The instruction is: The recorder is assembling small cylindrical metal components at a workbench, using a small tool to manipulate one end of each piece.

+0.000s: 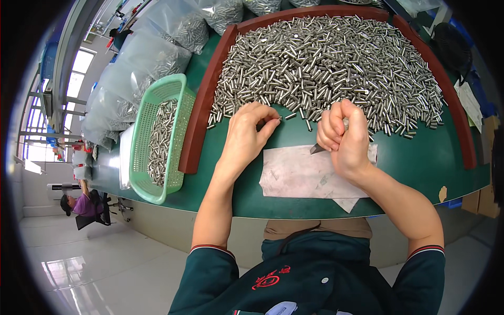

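Observation:
A wide heap of small shiny metal pins (331,68) covers the far part of the green table (236,194). At the heap's near left edge, my left hand (247,131) is closed in a pinch, and the end of a metal pin (280,118) shows at its fingertips. My right hand (344,136) is wrapped in a fist around a hand tool, whose dark, flat tip (316,149) pokes out on the left; the rest is hidden by the fingers. Below that fist lies a stained, pale pink cloth (299,181). A few loose pins (308,125) lie between my hands.
Brown-red edging strips (202,118) border the heap on the left, back and right. To the left stands a light green plastic basket (135,157) holding more pins. Clear bags (152,55) of pins line the far left. A person in purple (88,206) sits beyond the table.

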`<state>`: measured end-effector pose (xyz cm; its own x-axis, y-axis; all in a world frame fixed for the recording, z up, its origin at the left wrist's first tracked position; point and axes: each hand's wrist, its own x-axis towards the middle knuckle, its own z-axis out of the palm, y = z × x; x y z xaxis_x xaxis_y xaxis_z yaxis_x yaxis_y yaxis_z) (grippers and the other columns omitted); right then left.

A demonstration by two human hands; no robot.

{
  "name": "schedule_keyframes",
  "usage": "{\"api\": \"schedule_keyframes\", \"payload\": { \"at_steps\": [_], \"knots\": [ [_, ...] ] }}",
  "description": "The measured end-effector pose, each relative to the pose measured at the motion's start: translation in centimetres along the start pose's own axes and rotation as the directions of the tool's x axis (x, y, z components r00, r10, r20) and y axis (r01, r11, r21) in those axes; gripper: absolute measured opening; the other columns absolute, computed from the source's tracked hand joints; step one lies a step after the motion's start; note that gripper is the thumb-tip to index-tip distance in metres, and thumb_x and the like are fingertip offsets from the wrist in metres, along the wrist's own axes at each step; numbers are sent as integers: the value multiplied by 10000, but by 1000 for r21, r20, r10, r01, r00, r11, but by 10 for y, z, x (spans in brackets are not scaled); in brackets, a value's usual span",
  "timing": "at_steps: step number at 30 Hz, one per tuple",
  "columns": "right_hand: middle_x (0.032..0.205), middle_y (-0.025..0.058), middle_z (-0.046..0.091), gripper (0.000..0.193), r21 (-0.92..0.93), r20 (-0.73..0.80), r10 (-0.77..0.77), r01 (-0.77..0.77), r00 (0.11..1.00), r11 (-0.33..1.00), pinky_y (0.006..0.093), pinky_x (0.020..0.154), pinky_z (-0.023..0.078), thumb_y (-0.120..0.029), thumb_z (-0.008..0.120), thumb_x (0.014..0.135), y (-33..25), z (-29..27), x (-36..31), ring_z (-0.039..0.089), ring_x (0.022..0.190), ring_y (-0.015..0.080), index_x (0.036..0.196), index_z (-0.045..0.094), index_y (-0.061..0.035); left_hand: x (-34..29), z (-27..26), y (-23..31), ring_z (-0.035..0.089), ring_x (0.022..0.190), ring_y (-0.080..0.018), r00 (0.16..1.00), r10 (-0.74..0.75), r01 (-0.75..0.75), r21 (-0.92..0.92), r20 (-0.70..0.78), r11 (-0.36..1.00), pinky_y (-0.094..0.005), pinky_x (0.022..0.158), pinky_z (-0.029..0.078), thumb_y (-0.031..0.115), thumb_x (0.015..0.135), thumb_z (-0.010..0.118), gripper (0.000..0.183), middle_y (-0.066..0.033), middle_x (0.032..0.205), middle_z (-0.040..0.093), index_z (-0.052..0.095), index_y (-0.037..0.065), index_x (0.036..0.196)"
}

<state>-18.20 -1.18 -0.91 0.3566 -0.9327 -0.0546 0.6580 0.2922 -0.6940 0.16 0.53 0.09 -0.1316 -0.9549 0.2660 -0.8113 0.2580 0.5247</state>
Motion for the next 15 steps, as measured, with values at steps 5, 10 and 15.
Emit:
{"api": "schedule_keyframes", "payload": {
  "at_steps": [5, 10, 15],
  "knots": [
    [438, -1, 276, 364, -19, -1, -1, 1, 1000, 1000, 225, 356, 199, -238, 285, 863, -1, 1, 0, 207, 377, 71, 530, 278, -92, -2, 1, 0, 500, 607, -142, 999, -21, 23, -74, 32, 997, -258, 530, 386, 35, 715, 612, 72, -61, 668, 538, 587, -2, 772],
    [438, 0, 276, 363, -12, -1, 0, 0, 1000, 1000, 226, 356, 199, -239, 289, 860, -1, 0, 0, 209, 377, 71, 528, 277, -92, -1, -1, 5, 518, 619, -173, 997, -58, 64, -105, 58, 992, -276, 552, 403, 44, 725, 599, 68, -78, 686, 554, 589, 3, 778],
    [438, 0, 277, 367, -28, -5, -1, 1, 1000, 1000, 226, 357, 202, -246, 289, 862, -1, 1, 0, 210, 377, 72, 528, 277, -93, -3, 0, 2, 521, 629, -134, 984, -143, 164, -216, 108, 963, -267, 556, 409, 64, 763, 574, 77, -57, 688, 565, 584, -6, 794]
  ]
}}
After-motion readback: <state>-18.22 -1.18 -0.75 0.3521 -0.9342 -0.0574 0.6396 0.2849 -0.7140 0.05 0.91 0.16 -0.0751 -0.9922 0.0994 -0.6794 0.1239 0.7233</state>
